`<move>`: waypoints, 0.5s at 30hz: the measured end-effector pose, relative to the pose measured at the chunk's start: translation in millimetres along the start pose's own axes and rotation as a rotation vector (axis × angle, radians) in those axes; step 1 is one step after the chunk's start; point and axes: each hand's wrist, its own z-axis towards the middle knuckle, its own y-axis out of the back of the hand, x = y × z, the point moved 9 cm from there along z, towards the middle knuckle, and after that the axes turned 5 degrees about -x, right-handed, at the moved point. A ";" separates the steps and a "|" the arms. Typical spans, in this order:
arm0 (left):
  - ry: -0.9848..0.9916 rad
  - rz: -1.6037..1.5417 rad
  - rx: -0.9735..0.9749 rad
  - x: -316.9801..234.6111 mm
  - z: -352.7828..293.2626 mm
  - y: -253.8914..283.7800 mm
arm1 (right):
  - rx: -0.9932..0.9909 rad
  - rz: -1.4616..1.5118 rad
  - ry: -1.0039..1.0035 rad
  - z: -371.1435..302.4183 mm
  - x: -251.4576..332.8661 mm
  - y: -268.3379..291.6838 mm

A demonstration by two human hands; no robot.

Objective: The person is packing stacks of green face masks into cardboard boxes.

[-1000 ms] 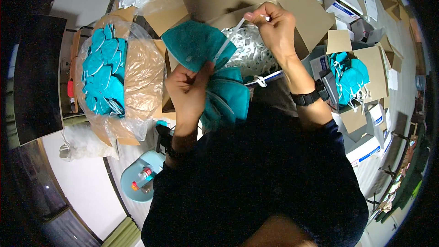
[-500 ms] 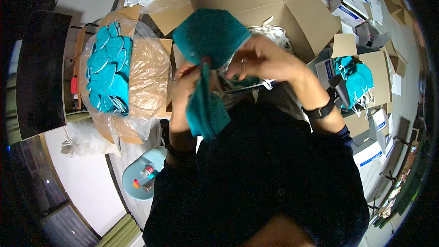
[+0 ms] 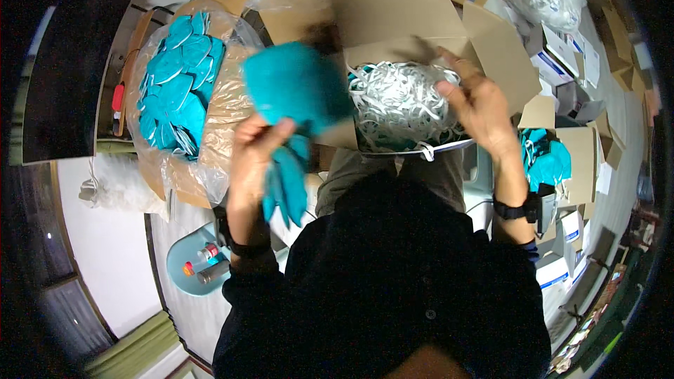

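Note:
My left hand [image 3: 251, 151] is closed on teal face masks [image 3: 291, 84]. One wide mask spreads above the fingers, blurred by motion, and folded teal pieces hang below them. To the right, my right hand [image 3: 484, 107] hovers over the right side of an open cardboard box [image 3: 397, 10], thumb and forefinger apart with nothing visible between them. A tangled heap of white elastic straps [image 3: 404, 98] fills that box, and some teal shows beneath its near edge.
At left, a plastic-lined carton [image 3: 228, 109] holds a pile of teal masks [image 3: 179, 91]. A smaller box [image 3: 579, 161] with strapped teal masks stands at right, beside white cartons [image 3: 554, 63]. A light-blue tub [image 3: 179, 267] with bottles sits lower left.
My hands have moved apart. The left carried the masks left and away from the box; the right left them and moved right, over the white straps, which now show fully.

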 end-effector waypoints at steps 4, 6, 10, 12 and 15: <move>-0.126 0.353 0.269 9.1 2.5 -62.4 | 0.288 1.202 -0.488 -18.5 55.9 -58.9; -0.227 0.044 0.232 0.7 11.3 -70.3 | 0.100 1.365 -0.368 -21.0 60.0 -69.5; -0.080 -0.587 -0.127 -0.4 29.9 -32.1 | -0.201 0.697 -0.163 -10.6 80.2 -29.1; -0.030 -0.717 -0.225 -3.4 34.9 -30.7 | -0.015 0.683 -0.052 -23.6 90.6 -55.6; -0.278 -0.479 -0.480 8.7 43.2 -10.6 | -0.072 0.539 0.186 -29.2 143.4 -61.7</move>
